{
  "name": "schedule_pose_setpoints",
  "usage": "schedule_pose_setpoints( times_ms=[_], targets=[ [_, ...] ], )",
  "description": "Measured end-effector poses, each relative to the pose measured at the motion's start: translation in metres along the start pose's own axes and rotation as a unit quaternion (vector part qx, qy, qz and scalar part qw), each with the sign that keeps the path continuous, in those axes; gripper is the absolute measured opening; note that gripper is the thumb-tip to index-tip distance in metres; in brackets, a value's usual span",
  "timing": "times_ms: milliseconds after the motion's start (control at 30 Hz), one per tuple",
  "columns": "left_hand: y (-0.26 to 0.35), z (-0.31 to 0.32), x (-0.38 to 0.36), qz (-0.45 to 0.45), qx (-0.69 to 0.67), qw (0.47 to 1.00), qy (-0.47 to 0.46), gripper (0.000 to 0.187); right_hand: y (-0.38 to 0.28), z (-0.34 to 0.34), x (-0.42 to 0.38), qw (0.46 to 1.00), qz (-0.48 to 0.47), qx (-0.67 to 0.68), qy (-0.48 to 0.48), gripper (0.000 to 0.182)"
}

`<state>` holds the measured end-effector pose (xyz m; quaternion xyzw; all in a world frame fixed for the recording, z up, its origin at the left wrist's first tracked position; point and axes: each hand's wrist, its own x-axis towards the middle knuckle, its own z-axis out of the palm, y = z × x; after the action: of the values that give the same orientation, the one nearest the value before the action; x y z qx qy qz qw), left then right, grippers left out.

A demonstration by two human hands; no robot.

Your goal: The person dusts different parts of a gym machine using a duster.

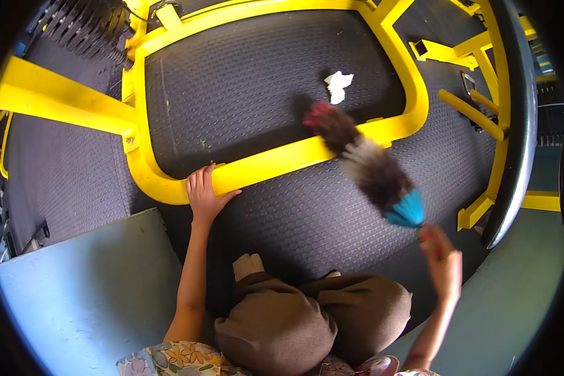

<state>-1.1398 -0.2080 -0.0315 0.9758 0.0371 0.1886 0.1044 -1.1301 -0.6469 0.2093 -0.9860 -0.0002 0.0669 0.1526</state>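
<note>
My right hand [442,254] is closed round the handle end of a multicoloured duster [382,169]. The duster slants up and left, with blue near the hand, dark and pale bands in the middle and a red tip, slightly blurred. Its fluffy part passes over the near bar of a yellow metal frame [276,164]. At the frame's near left corner, my left hand [202,191] grips the bar, fingers over the top and thumb out to the right. A crumpled white tissue [338,86] lies on the black mat inside the frame, beyond the duster's tip.
Textured black rubber matting [319,219] covers the floor. A yellow beam [62,94] joins the frame at left, near dark stacked plates [84,28]. To the right stands a yellow rack with pegs [473,116] and a dark curved pad [517,125]. Pale blue-green surfaces [88,269] flank my crouched legs.
</note>
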Motion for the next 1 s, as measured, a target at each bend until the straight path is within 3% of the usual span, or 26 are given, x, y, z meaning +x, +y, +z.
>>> schedule_pose_setpoints(
  times_ms=[67, 133, 200, 267, 333, 400, 433, 500, 600, 733, 867, 933, 1000],
  targets=[
    [-0.005, -0.001, 0.0, 0.002, -0.002, 1.0, 0.014, 0.077, -0.036, -0.056, 0.028, 0.987, -0.005, -0.161, -0.017, 0.032],
    [-0.005, 0.004, -0.002, 0.008, 0.021, 0.998, 0.06, 0.075, -0.075, -0.087, 0.054, 0.968, -0.001, -0.249, 0.027, 0.025],
    [-0.003, 0.001, -0.002, 0.001, 0.023, 0.998, 0.061, 0.074, -0.121, -0.098, 0.095, 0.957, 0.036, -0.287, -0.013, 0.024],
    [-0.003, 0.004, 0.001, -0.003, 0.023, 0.998, 0.066, 0.073, -0.13, -0.095, 0.145, 0.903, -0.094, -0.417, -0.038, 0.028],
    [-0.004, 0.008, 0.0, 0.004, 0.047, 0.994, 0.094, 0.072, -0.154, -0.091, 0.172, 0.896, -0.221, -0.382, -0.049, 0.033],
    [-0.004, 0.007, 0.003, 0.003, 0.05, 0.994, 0.101, 0.071, -0.215, -0.089, 0.184, 0.89, -0.161, -0.377, -0.201, 0.032],
    [-0.004, 0.006, 0.003, 0.005, 0.057, 0.993, 0.106, 0.071, -0.234, -0.084, 0.189, 0.888, -0.162, -0.38, -0.202, 0.032],
    [-0.004, 0.004, 0.003, 0.0, 0.056, 0.993, 0.104, 0.071, -0.266, -0.075, 0.197, 0.849, -0.237, -0.368, -0.296, 0.037],
    [-0.004, 0.001, 0.007, -0.005, 0.055, 0.993, 0.109, 0.071, -0.297, -0.071, 0.205, 0.861, -0.151, -0.349, -0.337, 0.04],
    [-0.006, 0.003, 0.007, -0.007, 0.043, 0.992, 0.118, 0.07, -0.309, -0.069, 0.225, 0.85, -0.076, -0.425, -0.304, 0.036],
    [-0.009, 0.006, 0.003, -0.018, 0.03, 0.993, 0.114, 0.068, -0.334, -0.053, 0.214, 0.811, -0.151, -0.486, -0.288, 0.03],
    [-0.01, 0.007, 0.002, -0.015, 0.044, 0.992, 0.116, 0.068, -0.348, -0.04, 0.212, 0.812, -0.259, -0.4, -0.338, 0.031],
    [-0.011, 0.009, 0.0, -0.023, 0.044, 0.994, 0.101, 0.07, -0.368, -0.029, 0.197, 0.796, -0.399, -0.32, -0.324, 0.035]
  ],
)
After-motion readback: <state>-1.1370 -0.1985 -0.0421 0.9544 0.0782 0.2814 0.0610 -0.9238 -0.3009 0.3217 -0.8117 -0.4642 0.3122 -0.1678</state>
